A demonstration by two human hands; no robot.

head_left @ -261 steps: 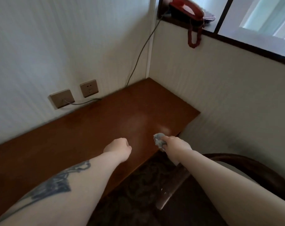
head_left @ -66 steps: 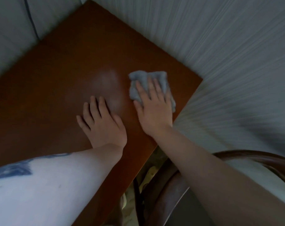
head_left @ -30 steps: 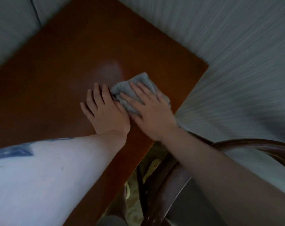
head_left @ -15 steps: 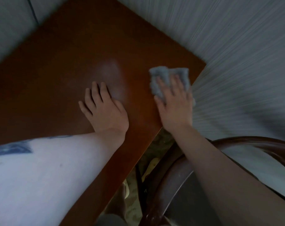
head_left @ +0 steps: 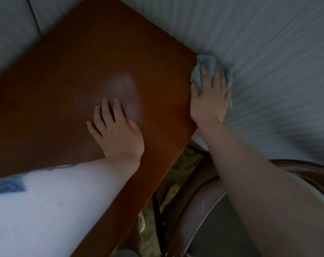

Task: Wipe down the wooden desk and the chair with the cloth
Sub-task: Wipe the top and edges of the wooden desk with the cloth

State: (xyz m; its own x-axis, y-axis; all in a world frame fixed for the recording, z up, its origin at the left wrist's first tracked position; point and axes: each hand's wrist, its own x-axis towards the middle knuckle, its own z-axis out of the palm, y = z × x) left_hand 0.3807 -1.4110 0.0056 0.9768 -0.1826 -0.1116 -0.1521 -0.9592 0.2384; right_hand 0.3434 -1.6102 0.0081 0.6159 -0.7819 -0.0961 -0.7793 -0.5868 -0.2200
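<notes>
1. There is one view only, from a wide-angle camera worn on the person's head.
2. It looks steeply down and forward over the reddish-brown wooden desk top, which fills the upper left and middle.
3. It sits close above: both bare forearms enter from the bottom edge and loom large.
4. The pale ribbed wall runs along the right, bent by the lens.
5. The dark curved wooden chair back lies at the lower right, almost beneath the camera.
</notes>
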